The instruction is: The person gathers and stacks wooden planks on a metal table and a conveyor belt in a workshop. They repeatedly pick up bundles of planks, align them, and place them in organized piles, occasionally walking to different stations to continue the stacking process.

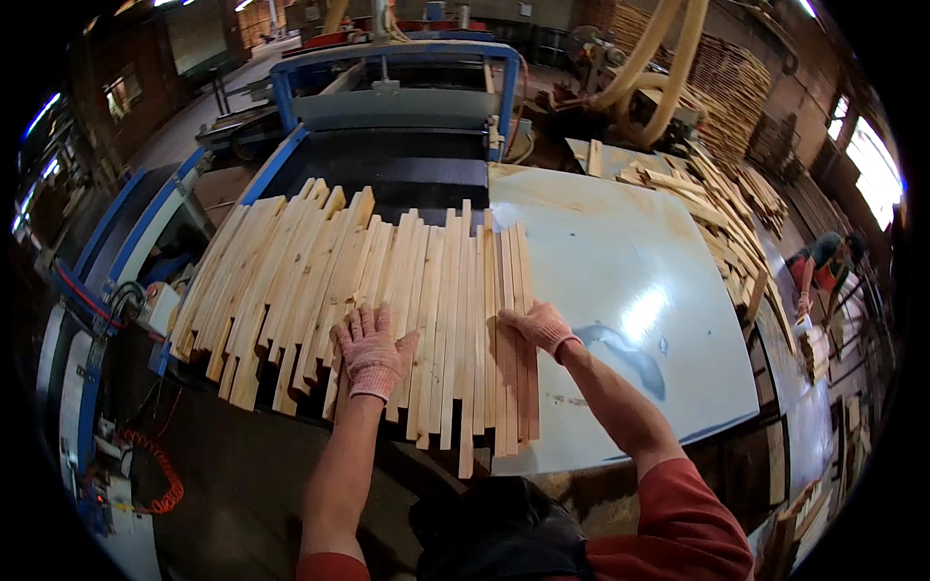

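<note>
A wide layer of pale wooden strips (450, 320) lies side by side, their near ends uneven, across the dark machine bed and onto a smooth metal table. My left hand (374, 351), in a pinkish knit glove, is open and flat on the strips near the middle, fingers spread. My right hand (539, 325), gloved alike, is closed over the rightmost strips (513, 387); its fingertips reach their left side, where a narrow gap parts them from the others. The undersides of its fingers are hidden.
The pale metal table (630, 232) extends right of the strips. Behind stands a blue-framed machine (397, 87) with a dark belt (387, 169). Loose wood (722, 218) is heaped at the right, beyond which a person (823, 266) bends. A coiled orange hose (165, 474) hangs at lower left.
</note>
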`<state>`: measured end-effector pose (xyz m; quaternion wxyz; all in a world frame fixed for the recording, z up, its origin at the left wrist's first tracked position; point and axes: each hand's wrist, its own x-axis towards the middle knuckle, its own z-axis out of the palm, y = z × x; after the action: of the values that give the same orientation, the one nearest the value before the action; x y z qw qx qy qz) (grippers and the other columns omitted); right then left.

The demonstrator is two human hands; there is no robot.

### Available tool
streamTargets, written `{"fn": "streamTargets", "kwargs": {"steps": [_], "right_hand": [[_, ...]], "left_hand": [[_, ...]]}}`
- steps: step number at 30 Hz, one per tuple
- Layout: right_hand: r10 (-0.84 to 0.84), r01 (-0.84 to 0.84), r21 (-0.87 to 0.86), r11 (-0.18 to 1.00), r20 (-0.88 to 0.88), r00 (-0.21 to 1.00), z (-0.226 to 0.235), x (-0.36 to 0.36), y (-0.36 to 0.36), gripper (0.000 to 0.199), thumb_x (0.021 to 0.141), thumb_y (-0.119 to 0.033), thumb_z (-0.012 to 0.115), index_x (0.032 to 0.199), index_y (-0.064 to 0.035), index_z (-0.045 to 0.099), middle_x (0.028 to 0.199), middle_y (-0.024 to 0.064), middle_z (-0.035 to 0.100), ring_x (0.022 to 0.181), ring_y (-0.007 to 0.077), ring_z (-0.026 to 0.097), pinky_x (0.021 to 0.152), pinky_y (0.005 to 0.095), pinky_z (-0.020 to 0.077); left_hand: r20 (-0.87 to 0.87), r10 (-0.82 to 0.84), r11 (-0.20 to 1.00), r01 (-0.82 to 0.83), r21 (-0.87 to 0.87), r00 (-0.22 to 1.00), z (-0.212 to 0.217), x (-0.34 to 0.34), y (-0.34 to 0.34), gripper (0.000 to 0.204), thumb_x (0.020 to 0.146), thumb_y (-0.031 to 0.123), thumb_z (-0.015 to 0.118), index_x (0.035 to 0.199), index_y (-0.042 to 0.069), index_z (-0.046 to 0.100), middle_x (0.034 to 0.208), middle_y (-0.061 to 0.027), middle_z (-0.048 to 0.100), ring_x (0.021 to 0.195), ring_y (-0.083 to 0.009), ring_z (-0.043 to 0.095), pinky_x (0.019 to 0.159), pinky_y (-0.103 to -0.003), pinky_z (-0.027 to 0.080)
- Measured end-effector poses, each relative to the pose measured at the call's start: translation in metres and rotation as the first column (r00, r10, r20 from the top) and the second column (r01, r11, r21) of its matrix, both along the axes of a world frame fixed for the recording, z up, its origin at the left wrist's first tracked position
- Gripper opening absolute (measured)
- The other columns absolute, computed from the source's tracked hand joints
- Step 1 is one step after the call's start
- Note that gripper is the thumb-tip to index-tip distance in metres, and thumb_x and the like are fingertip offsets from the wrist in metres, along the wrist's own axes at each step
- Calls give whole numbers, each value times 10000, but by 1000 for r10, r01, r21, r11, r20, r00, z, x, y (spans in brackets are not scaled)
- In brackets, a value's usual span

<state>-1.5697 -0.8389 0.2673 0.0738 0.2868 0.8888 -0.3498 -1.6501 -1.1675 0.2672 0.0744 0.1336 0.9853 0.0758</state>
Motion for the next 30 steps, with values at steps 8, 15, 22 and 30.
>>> {"fn": "streamTargets", "kwargs": {"steps": [8,15,22,30], "right_hand": [[-9,16,96,995,-76,997,24,1,-44,1048,821,-557,872,1601,-10,436,1519,360,537,1343,501,636,1116,528,563],[-22,38,150,988,-105,994,38,-14,-41,1160,795,-503,875,1715,-55,327,1616,379,446,1358,507,643,1150,515,546],[-71,70,-16,997,-79,994,36,8,-3,1091,790,-364,837,1708,-67,328,1688,342,370,1386,516,623,1148,520,551],[-144,146,83,986,-30,989,39,29,40,1154,795,-362,837,1770,-116,272,1786,344,258,1489,471,568,1185,482,530]], "left_hand": [[-12,-39,998,38,-41,999,-6,0,-1,977,1071,714,466,1798,108,222,1861,-208,196,1728,-395,112,1393,-571,-11],[-47,-48,996,45,-73,998,-2,2,2,956,1076,687,501,1788,101,247,1852,-218,216,1721,-401,141,1396,-548,25],[-49,8,997,-12,-76,999,-4,7,9,957,1057,693,542,1768,104,293,1842,-252,209,1709,-436,156,1398,-568,47],[-122,-62,989,78,125,991,-9,11,-11,936,993,537,728,1725,71,377,1804,-242,320,1678,-414,263,1396,-540,147]]}}
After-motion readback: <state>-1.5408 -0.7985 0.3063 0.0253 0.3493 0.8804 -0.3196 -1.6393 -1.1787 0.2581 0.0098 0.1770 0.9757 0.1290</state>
